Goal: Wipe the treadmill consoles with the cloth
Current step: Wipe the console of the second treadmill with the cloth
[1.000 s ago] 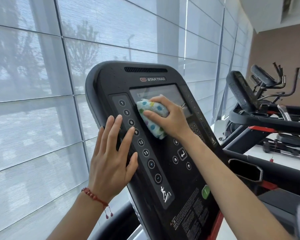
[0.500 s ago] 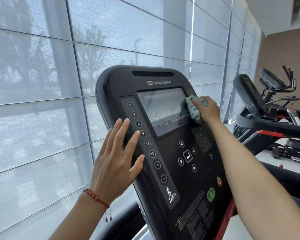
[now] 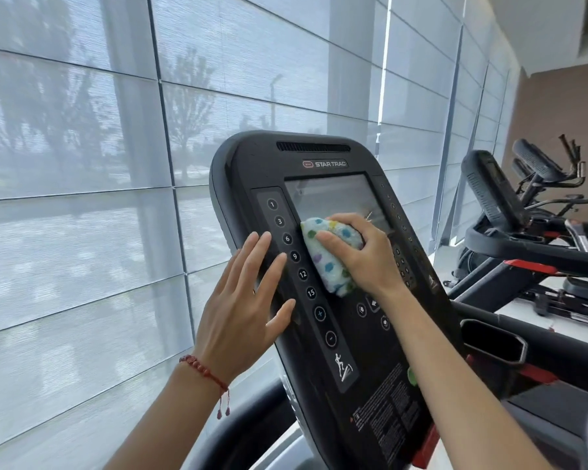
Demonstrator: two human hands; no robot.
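While the left hand [image 3: 241, 310] rests flat, fingers straight, on the console's [image 3: 347, 334] left edge, the right hand [image 3: 360, 256] grips the cloth [image 3: 326, 259] against the screen's [image 3: 333, 198] near left corner.

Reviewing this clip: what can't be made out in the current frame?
- Head view: screen lower part, hidden by cloth and right hand.
- Console left edge, covered by left hand.
- Warning text, too small.
- Console's base, cut off by the bottom edge.
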